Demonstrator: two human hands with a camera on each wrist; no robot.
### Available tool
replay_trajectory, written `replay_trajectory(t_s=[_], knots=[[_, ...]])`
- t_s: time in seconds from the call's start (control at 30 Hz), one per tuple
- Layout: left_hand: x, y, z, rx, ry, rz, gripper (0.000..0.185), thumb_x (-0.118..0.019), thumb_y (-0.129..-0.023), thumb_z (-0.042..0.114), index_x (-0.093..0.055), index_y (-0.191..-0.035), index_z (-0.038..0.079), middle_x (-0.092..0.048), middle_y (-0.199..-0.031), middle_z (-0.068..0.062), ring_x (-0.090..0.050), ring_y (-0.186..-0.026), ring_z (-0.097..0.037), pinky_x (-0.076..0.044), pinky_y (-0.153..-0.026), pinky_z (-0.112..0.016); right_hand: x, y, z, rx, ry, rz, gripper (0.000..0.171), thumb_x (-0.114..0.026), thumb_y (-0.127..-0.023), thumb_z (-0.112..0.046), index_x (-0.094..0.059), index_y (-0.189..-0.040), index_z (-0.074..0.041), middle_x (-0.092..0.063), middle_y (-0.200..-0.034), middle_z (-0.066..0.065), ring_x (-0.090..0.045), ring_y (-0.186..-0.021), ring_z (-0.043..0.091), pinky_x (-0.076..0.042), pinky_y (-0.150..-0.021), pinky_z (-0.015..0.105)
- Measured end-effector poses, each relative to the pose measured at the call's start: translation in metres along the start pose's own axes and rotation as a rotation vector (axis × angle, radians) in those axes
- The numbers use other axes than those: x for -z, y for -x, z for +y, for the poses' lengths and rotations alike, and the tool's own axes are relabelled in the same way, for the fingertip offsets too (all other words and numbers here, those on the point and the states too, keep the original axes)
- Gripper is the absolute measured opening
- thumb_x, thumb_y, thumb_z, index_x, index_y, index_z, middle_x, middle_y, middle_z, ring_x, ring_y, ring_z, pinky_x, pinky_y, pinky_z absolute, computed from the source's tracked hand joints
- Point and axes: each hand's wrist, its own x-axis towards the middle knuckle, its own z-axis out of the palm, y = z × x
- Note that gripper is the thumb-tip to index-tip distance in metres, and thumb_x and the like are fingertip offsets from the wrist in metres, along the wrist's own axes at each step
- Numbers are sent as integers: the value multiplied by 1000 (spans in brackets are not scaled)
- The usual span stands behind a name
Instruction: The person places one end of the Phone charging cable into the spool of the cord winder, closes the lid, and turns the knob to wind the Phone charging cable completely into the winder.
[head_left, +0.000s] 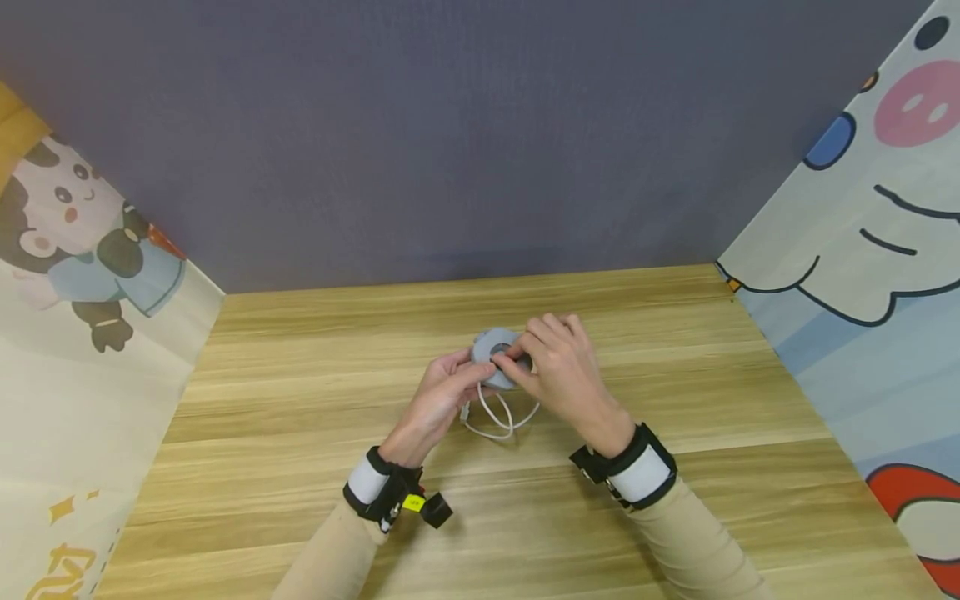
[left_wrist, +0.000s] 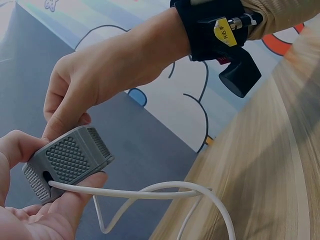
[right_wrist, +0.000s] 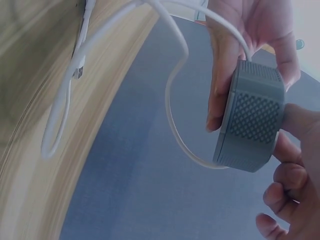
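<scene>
A grey, many-sided cable winder with studded side panels is held above the table, near the middle of the head view. My left hand grips it from the left, thumb on one face and fingers beneath. From the right, my right hand pinches at the round centre of its upper face with thumb and forefinger, the other fingers curled. A white cable leaves slots in the winder's sides and hangs in loose loops. Its metal-tipped plug dangles free in the right wrist view. Fingers partly hide the winder's centre.
The wood-grain table lies below both hands. A dark grey panel stands along its back edge. Cartoon-printed panels rise at the left and right. Black straps with small cameras circle both wrists.
</scene>
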Motion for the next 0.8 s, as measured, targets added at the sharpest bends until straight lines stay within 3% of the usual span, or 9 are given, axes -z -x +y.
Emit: replay_trajectory(t_s=[0.8], knots=[[-4,2,1,-22,12,12,46,-59,-102,9,-51,-144,-7,-65,-135,-23,-72,-107,-13,-59,-94,-31,-5,1,-7,-127,-84,46,28,-84,-80,-17,-61,-66,-8,-58,-67,2,-50,-64,21,-42,-70,41]])
